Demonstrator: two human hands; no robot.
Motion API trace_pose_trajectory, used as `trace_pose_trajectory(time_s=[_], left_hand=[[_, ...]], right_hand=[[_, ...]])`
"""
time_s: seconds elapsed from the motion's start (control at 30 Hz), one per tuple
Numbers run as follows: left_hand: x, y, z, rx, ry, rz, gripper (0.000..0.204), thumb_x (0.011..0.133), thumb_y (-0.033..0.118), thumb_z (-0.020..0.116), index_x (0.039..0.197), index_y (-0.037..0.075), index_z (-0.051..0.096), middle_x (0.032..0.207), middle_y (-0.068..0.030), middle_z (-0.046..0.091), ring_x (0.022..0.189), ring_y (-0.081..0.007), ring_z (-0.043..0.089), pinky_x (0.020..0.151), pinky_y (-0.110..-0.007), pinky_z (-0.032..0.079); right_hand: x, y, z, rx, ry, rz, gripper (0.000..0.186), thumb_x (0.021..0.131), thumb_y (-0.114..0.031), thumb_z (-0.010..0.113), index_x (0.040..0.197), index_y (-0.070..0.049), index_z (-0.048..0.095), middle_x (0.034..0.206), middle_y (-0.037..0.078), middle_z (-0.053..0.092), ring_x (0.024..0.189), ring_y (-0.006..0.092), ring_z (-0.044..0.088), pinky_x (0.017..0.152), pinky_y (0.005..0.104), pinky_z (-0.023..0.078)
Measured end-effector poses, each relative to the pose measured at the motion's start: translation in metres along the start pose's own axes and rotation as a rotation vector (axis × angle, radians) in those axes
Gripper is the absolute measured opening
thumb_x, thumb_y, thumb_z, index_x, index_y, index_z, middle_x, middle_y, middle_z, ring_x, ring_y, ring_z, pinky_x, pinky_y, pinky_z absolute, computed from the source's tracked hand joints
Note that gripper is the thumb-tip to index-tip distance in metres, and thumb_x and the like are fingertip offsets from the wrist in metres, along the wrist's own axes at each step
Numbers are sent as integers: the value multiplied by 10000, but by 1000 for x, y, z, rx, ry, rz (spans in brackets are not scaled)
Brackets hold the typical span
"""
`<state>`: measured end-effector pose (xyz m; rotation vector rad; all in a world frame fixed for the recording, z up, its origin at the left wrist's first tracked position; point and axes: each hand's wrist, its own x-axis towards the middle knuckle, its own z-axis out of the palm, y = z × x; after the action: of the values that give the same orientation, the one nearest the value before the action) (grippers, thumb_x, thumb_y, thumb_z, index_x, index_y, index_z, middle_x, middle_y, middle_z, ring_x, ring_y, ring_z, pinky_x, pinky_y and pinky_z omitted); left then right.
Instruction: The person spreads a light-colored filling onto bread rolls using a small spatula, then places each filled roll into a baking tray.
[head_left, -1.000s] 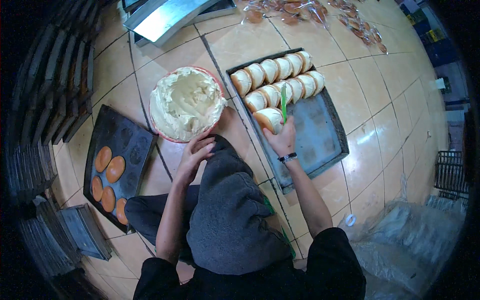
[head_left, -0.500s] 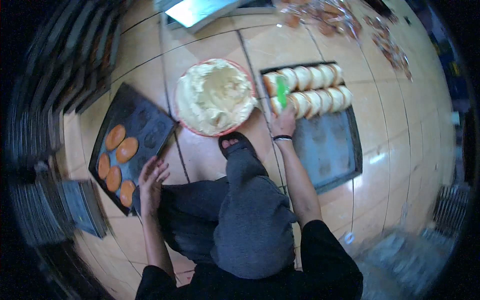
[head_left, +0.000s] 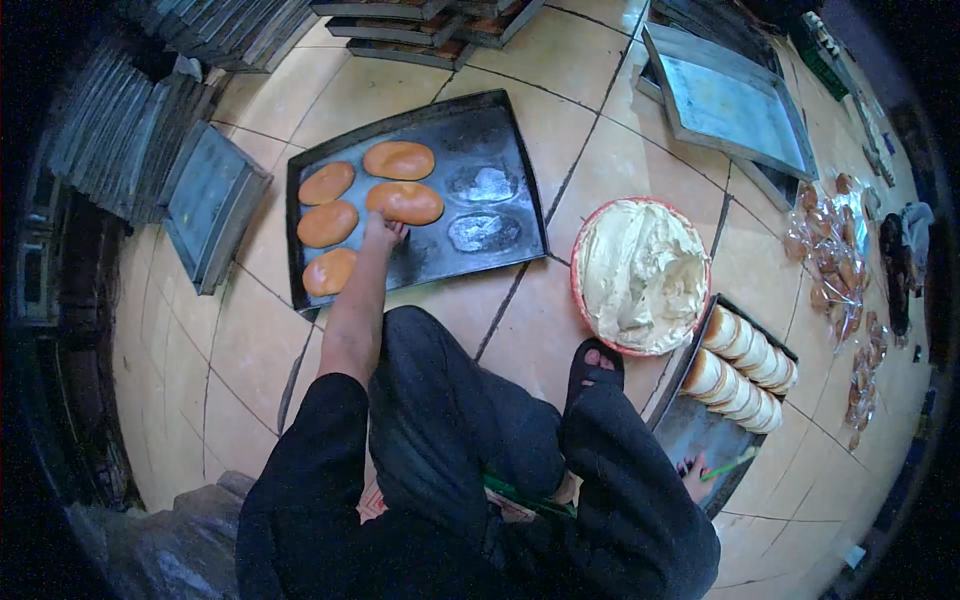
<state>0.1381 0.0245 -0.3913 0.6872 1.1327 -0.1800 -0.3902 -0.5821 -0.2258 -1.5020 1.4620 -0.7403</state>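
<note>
Left hand (head_left: 383, 232) on bun (head_left: 404, 202)

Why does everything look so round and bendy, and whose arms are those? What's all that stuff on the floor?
The camera sits on a person's head and looks down, and its wide lens bends straight lines near the edges. So you see that person's own legs and arms from above. They sit on a tiled floor. Their left hand reaches onto a dark baking tray and touches one of five orange-brown buns. Their right hand is mostly hidden behind the knee; it rests on another tray beside a green tool, and I cannot tell if it grips it. That tray holds a row of split buns. Between the trays stands a red bowl of pale cream.
</note>
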Motion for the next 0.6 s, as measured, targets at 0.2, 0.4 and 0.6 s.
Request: trace_pose_trajectory(time_s=[0.2,0.4,0.6], left_hand=[[-48,56,30,80,-37,274,174,854,215,715,996,140,648,982,10,679,935,-158,626,785,-409,503],[-274,-48,90,1486,-578,2160,168,730,38,682,885,100,690,1076,-43,688,1156,-202,600,1020,-541,394],[-419,-99,90,1270,-1458,2214,171,746,4,652,903,65,683,1093,-75,686,1197,-282,575,1072,-599,341]], right_hand=[[-7,-48,-13,-21,-27,132,372,875,-237,722,661,-114,444,512,-21,370,338,83,294,325,253,241],[-47,-173,63,235,-509,70,155,904,-194,674,891,-102,551,566,-62,412,418,33,342,354,218,255],[-112,-278,171,204,-1252,-195,225,938,-186,609,1086,-16,618,642,-70,518,444,-5,334,403,175,231]])
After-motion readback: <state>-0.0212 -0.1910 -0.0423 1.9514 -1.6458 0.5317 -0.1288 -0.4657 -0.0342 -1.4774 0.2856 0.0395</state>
